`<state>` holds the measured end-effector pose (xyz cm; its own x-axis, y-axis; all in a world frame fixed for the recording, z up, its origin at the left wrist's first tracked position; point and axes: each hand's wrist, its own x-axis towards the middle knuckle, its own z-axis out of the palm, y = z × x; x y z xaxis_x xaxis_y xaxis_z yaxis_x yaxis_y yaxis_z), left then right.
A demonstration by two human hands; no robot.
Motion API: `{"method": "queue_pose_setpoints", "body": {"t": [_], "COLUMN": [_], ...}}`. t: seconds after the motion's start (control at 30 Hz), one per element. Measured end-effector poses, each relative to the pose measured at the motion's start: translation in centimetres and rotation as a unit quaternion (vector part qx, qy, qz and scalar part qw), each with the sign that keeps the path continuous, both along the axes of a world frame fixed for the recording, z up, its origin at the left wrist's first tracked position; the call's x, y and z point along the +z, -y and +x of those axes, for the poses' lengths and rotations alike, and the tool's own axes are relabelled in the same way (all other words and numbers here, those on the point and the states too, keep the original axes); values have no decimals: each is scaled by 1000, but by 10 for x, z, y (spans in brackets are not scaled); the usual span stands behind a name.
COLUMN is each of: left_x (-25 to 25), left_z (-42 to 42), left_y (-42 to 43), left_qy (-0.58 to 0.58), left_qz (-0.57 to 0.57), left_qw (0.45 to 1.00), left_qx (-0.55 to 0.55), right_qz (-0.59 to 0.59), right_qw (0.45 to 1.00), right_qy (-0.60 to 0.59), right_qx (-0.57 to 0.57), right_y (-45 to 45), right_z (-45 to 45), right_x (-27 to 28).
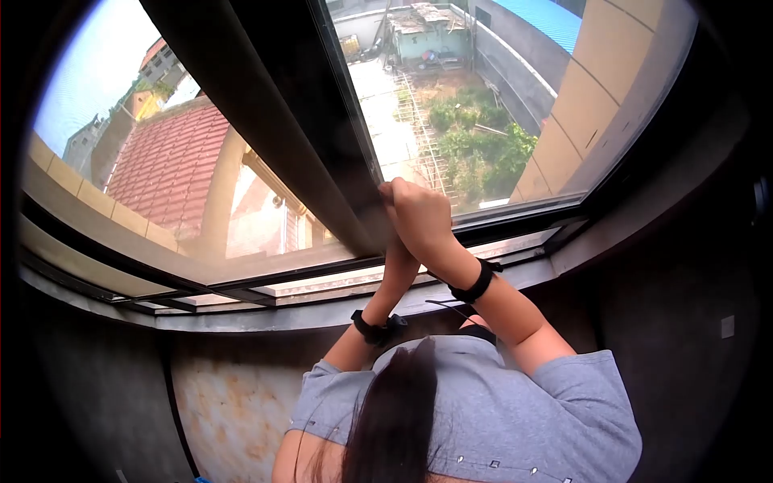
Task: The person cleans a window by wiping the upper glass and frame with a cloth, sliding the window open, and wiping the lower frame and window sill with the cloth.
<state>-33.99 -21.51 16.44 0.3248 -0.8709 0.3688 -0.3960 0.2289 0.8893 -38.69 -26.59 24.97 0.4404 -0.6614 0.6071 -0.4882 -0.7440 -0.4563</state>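
Note:
My right hand [420,219] is closed, its curled fingers against the edge of the dark window frame [302,88]. What those fingers hold, if anything, I cannot make out. Just behind and below it is my left hand [394,239], mostly covered by the right one, so its fingers are hidden. Both wrists wear a black band, one on the left wrist [374,328] and one on the right [477,282]. The right-hand glass pane [483,105] lies beside my hands, and the upright post of the frame rises from them toward the upper left.
A pale window sill [233,320] curves below the frame, with low horizontal rails [241,283] above it. Dark wall panels stand at both sides, and a white plate [727,327] is on the right one. Outside are a red tiled roof [173,165] and a garden.

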Motion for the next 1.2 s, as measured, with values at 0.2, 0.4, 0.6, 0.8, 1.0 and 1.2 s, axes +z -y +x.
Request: {"method": "queue_pose_setpoints", "body": {"t": [0.2,0.4,0.6,0.8,1.0,1.2], "left_x": [-58,42,132,137,56,16], "left_z": [2,3,-1,2,4,6], "left_y": [-4,-6,18,19,-7,-34], "left_qy": [62,54,-16,-19,159,207], "left_qz": [108,-144,-307,-442,-163,-87], "left_qw": [992,986,947,887,968,974], "left_qx": [-32,61,97,134,102,39], "right_qz": [48,84,-128,-147,23,166], "right_qw": [998,952,919,948,962,929], "right_qy": [-25,224,332,244,192,171], "right_qx": [23,190,171,145,193,285], "right_y": [5,22,37,38,28,41], "right_z": [-13,-14,2,-4,-18,-45], "right_x": [-44,52,164,149,58,8]}}
